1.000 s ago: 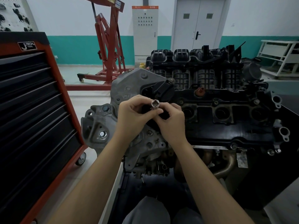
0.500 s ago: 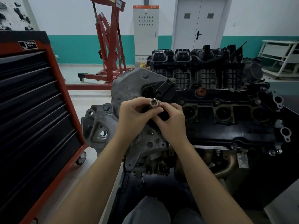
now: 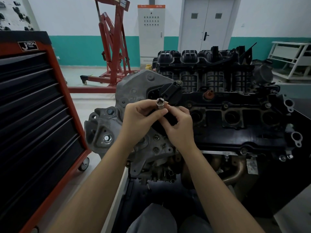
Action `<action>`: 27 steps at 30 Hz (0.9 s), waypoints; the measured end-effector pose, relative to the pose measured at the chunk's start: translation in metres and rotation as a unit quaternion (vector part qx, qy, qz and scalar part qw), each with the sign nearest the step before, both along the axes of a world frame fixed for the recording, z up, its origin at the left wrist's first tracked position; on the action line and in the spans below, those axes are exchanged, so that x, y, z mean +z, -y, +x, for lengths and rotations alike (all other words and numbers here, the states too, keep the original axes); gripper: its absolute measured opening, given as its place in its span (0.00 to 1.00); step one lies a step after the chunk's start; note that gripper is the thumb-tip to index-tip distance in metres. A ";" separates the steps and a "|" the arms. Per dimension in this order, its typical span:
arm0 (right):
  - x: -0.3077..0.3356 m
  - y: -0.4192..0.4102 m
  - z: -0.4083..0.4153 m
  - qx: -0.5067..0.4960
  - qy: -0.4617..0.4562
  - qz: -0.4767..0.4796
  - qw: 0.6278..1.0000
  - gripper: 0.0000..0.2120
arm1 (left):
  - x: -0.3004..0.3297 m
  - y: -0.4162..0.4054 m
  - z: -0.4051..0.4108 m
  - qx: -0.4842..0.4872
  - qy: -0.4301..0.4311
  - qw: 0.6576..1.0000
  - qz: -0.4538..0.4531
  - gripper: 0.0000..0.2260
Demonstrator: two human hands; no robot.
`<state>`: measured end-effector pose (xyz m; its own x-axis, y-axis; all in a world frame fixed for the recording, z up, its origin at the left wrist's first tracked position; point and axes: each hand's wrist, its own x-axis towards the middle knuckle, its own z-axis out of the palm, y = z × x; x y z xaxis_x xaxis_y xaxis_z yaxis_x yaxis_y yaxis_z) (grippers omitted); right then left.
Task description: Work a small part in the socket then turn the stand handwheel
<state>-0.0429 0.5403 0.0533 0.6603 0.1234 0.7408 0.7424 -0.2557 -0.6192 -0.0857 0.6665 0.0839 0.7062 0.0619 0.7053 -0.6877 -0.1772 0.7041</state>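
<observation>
- The chrome socket [image 3: 159, 104] is held up in front of the engine's timing cover [image 3: 134, 91], its open hex end turned toward the camera, likely so the mouth can be looked into.
- The left hand [image 3: 139, 120] curls round the socket's barrel, thumb pressed along the side nearest the viewer and fingers wrapped behind; this steadies it.
- The right hand [image 3: 180, 126] meets it from the other side, fingertips pinching the socket's lower part. What it does there is hidden, and whether anything else sits in that hand I cannot tell.
- Both hands hang clear above the black valve cover [image 3: 235, 125], whose round plug wells lie open just to the right.
- A red tool cabinet [image 3: 42, 106] stands near on the left, within reach; a red engine hoist [image 3: 114, 52] is parked well behind.
</observation>
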 end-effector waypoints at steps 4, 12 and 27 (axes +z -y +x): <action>0.000 -0.001 0.000 -0.007 -0.044 0.023 0.999 0.10 | -0.001 0.002 0.000 0.024 0.010 0.999 0.026 0.09; 0.000 0.000 -0.001 -0.008 -0.009 0.000 1.000 0.13 | -0.001 0.000 0.000 -0.002 -0.008 1.000 -0.014 0.10; -0.002 -0.001 0.001 -0.013 -0.036 0.001 0.999 0.11 | -0.002 0.000 -0.001 -0.009 0.003 1.000 0.000 0.10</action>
